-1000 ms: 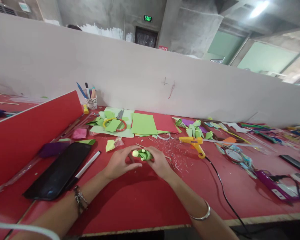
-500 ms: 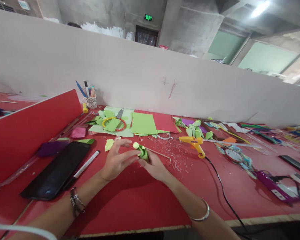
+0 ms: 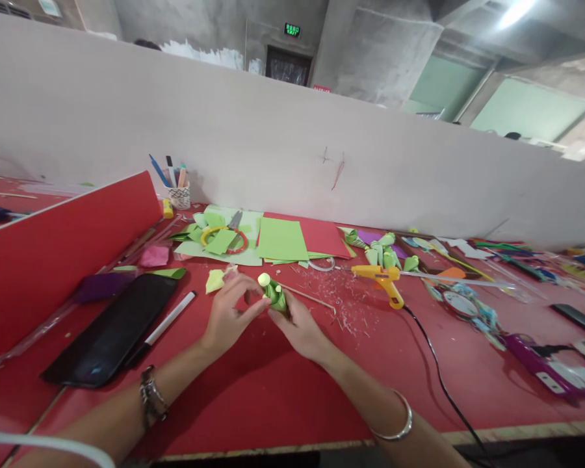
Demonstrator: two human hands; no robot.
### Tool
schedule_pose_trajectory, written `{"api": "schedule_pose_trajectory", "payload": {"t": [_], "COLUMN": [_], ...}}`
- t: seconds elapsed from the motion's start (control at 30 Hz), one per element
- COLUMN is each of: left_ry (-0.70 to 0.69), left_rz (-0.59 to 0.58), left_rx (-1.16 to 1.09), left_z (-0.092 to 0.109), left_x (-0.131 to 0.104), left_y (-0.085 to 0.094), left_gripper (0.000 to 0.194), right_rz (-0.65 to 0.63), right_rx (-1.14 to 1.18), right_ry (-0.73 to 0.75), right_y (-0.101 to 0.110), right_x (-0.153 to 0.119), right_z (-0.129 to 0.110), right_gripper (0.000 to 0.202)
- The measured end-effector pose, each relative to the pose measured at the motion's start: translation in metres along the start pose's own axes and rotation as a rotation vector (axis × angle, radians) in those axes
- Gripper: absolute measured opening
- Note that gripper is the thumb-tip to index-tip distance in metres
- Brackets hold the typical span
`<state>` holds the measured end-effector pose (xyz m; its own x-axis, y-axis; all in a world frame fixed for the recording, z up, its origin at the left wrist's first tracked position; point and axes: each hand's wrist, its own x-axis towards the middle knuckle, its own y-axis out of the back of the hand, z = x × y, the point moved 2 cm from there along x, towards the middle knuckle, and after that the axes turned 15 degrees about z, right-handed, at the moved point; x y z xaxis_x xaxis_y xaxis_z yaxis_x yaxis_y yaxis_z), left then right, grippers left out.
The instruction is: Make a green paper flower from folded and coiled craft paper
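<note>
A small green paper roll [image 3: 275, 300] with a pale yellow-green ball at its top left is held above the table. My right hand [image 3: 303, 328] is closed around its right and lower side, with the fingertips hidden behind it. My left hand [image 3: 230, 313] reaches it from the left, thumb and forefinger curved together with their tips at the paper's edge. Just behind my left hand lies a crumpled yellow paper piece [image 3: 214, 281]. A thin wooden stick [image 3: 312, 297] rests on the table behind my right hand.
A yellow glue gun [image 3: 381, 279] with a black cord lies to the right, beside clear glue scraps. Scissors [image 3: 234, 221] and green sheets [image 3: 283, 239] are at the back. On the left are a black phone [image 3: 112, 331], a marker [image 3: 170, 318] and a red divider [image 3: 68, 247].
My left hand's fingers, spread apart before, have curled in, with thumb and forefinger meeting at the roll. The right hand keeps its hold; the view has shifted slightly.
</note>
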<state>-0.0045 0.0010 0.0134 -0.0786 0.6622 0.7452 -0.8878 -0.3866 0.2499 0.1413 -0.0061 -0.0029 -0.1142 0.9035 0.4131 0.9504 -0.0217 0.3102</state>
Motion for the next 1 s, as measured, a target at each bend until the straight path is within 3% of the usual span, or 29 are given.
{"api": "schedule_pose_trajectory", "payload": {"t": [1.0], "left_ry": [0.259], "left_rz": [-0.022], "left_rx": [-0.191], "left_z": [-0.0034], "left_x": [-0.0003], "left_y": [-0.0061], "left_gripper": [0.011], "right_rz": [-0.026], "right_rx": [0.027], "right_ry": [-0.035], "right_y": [0.0007], "right_x": [0.0010], "right_z": [0.0015], "right_gripper": [0.028]}}
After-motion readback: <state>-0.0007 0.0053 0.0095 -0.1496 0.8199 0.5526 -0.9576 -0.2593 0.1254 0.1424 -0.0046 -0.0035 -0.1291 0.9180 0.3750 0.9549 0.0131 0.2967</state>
